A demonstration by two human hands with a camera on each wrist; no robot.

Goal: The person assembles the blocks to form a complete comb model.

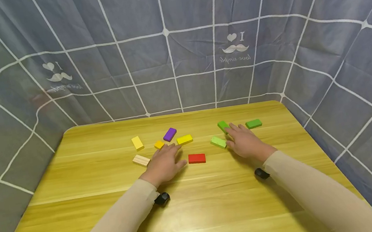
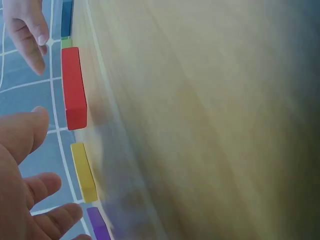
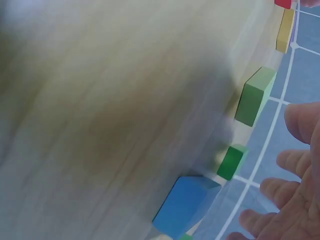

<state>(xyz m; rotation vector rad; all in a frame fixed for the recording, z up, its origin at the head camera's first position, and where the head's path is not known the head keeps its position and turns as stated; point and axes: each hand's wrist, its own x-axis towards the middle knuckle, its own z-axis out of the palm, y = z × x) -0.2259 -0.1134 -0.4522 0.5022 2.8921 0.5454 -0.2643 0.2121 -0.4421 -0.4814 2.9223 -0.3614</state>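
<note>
My left hand hovers with spread fingers over the tabletop, between a plain wood block and a red block. Just past its fingertips lie an orange block, partly covered, and a yellow block. My right hand, fingers loosely extended, is beside a light green block and a green block. A blue block shows in the right wrist view; my right hand hides it in the head view. Neither hand grips anything.
A purple block and a pale yellow block lie farther back on the left. Another green block is at the right. The wooden table is enclosed by a grey curtain with white grid lines.
</note>
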